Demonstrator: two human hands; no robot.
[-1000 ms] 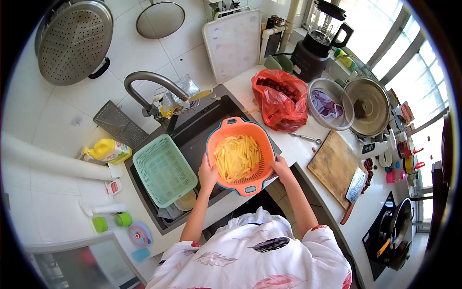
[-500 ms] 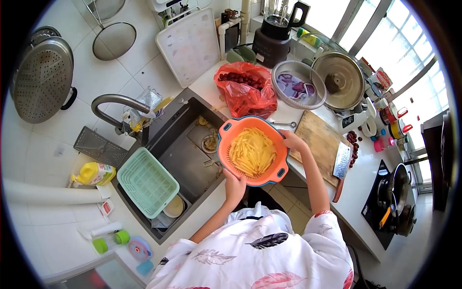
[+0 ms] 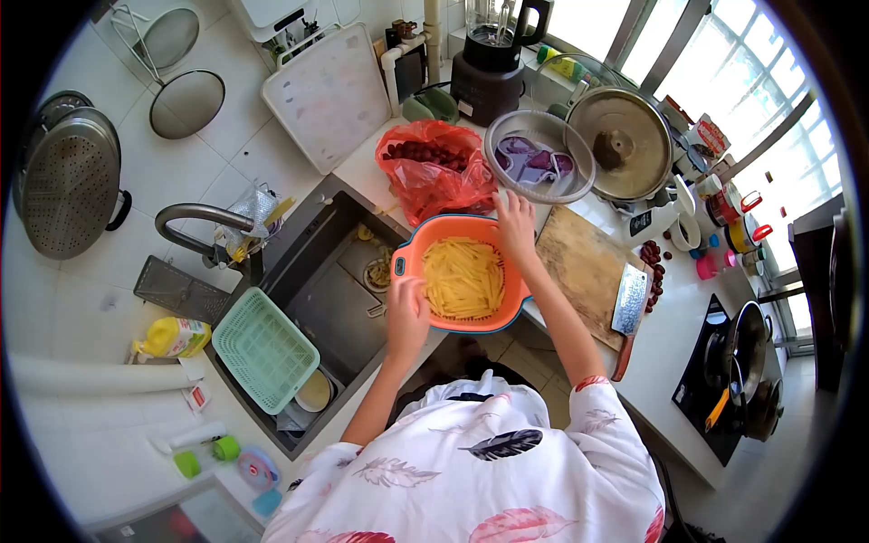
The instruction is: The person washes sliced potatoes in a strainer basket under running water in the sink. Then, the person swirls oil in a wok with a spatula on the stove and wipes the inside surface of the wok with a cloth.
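An orange colander (image 3: 405,265) with a blue-edged rim holds pale yellow potato strips (image 3: 463,279). It sits at the sink's right edge, level over the counter front. My left hand (image 3: 407,312) is closed at the colander's near left rim, its fingers curled there. Over the far right rim reaches my right hand (image 3: 516,226), fingers stretched out toward the grey-rimmed bowl; a pale spot shows at its fingertips, too small to make out. A red plastic bag (image 3: 444,190) of dark red fruit stands just behind the colander.
Left is the sink (image 3: 330,312), with a mint-green basket (image 3: 265,351) across its near end. On the right, a cleaver (image 3: 631,299) lies on a wooden cutting board (image 3: 579,249). A bowl (image 3: 579,185) holds purple pieces in liquid. Pans stand on the stove (image 3: 711,389).
The colander has moved slightly left and levelled out. My right hand has left its side grip and reached farther forward; my left hand has moved up along the rim.
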